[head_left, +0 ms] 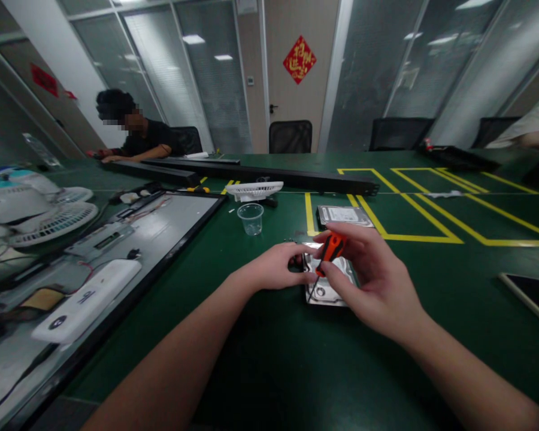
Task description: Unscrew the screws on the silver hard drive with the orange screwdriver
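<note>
An opened silver hard drive (327,292) lies on the green table just in front of me. My right hand (372,276) is closed round a small screwdriver with an orange and black handle (332,248), its thin shaft slanting down to the drive's near left part. My left hand (279,267) rests at the drive's left edge with fingers curled against it, steadying it. A second hard drive with a white label (344,215) lies flat further back, inside a yellow taped box.
A clear plastic cup (251,218) and a white fan grille (254,190) stand behind the drive. A large opened flat panel (117,251) with a white box fills the left. A long black bar (269,175) crosses the table. A person sits at the far left; a tablet (532,296) lies right.
</note>
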`<state>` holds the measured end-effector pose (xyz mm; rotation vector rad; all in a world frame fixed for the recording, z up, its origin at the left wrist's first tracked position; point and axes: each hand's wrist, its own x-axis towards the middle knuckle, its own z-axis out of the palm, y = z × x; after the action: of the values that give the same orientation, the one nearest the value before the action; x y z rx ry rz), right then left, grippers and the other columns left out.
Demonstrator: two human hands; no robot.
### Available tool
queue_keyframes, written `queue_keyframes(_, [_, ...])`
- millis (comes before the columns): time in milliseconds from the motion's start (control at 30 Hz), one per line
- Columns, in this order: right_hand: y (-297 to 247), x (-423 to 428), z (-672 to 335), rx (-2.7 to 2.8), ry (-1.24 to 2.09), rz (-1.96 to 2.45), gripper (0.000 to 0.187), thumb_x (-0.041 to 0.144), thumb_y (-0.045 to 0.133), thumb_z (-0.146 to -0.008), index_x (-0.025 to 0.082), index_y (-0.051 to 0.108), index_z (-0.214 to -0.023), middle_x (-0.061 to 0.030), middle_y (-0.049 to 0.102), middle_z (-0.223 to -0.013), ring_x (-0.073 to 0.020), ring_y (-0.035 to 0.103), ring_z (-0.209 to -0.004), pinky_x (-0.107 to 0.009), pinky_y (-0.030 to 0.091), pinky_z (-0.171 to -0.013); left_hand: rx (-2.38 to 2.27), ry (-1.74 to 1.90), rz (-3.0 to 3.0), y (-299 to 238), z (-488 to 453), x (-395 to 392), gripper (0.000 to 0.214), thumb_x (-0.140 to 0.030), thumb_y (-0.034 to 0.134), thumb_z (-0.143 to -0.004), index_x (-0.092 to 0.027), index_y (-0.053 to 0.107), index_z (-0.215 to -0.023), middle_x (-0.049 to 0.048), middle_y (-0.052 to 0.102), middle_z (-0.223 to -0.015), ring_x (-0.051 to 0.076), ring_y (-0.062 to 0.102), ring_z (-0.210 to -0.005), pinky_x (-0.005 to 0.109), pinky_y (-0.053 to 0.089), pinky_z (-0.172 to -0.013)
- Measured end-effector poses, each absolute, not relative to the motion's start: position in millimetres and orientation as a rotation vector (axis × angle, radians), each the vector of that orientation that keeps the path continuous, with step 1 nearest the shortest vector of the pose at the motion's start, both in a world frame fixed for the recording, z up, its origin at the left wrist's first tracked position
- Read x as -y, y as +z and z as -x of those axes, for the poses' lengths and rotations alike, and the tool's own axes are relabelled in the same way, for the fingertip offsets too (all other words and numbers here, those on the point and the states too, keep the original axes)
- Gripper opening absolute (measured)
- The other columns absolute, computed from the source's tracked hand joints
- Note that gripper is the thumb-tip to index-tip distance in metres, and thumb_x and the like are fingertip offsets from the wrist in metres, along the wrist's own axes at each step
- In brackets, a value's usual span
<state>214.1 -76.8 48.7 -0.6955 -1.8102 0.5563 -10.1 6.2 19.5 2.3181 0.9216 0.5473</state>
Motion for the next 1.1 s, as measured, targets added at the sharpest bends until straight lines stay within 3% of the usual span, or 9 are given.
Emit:
queue_keyframes(133, [48.5, 73.1, -215.6, 1.811, 0.411, 0.74, 0.058, 0.021, 0.084, -0.1, 0.039, 0.066, -0.152, -0.0059, 0.075, -0.138, -0.0287, 0.077, -0.123, -0.047, 0.066, -0.105, -0.924, 0.543, -2.319, 19.5, 10.3, -6.3, 0.053, -0.05, 0.087, -0.095, -0.022, 0.077, -0.138, 0.0126, 0.079, -0.131, 0.032, 0.074, -0.111, 0.045, 0.058, -0.101])
queue_keyframes(300, [48.5, 74.2, -214.7, 1.796, 0.424, 0.758, 0.054, 0.019, 0.081, -0.102, 0.039, 0.067, -0.15, -0.0055, 0.075, -0.14, -0.0275, 0.076, -0.125, -0.044, 0.066, -0.105, -0.916, 0.558, -2.313, 15.7, 11.1, -8.1, 0.062, -0.055, 0.088, -0.093, -0.024, 0.074, -0.145, 0.0122, 0.078, -0.136, 0.033, 0.074, -0.118, 0.046, 0.057, -0.107])
queue_keyframes(533, [52.2, 79.4, -211.3, 1.756, 0.637, 0.692, 0.055, 0.016, 0.074, -0.104, 0.035, 0.056, -0.152, -0.009, 0.074, -0.142, -0.0248, 0.08, -0.118, -0.046, 0.067, -0.107, -0.903, 0.561, -2.324, 18.5, 10.9, -8.0, 0.06, -0.057, 0.088, -0.093, -0.024, 0.077, -0.142, 0.0085, 0.077, -0.116, 0.029, 0.071, -0.1, 0.039, 0.055, -0.089])
queue_keyframes(800, [49.5, 72.8, -213.4, 1.775, 0.483, 0.747, 0.056, 0.024, 0.087, -0.097, 0.035, 0.063, -0.147, -0.0045, 0.072, -0.126, -0.0232, 0.076, -0.109, -0.041, 0.067, -0.099, -0.927, 0.534, -2.327, 20.2, 10.3, -5.9, 0.054, -0.051, 0.087, -0.094, -0.02, 0.077, -0.137, 0.0118, 0.078, -0.125, 0.029, 0.072, -0.105, 0.041, 0.056, -0.094])
queue_keyframes(1100, [49.9, 78.7, -215.3, 1.848, 0.508, 0.724, 0.062, 0.019, 0.078, -0.102, 0.039, 0.06, -0.159, -0.0068, 0.074, -0.142, -0.0276, 0.077, -0.123, -0.047, 0.065, -0.109, -0.915, 0.562, -2.336, 18.3, 9.7, -6.8, 0.055, -0.051, 0.088, -0.094, -0.021, 0.076, -0.139, 0.0102, 0.078, -0.119, 0.029, 0.072, -0.103, 0.041, 0.057, -0.093])
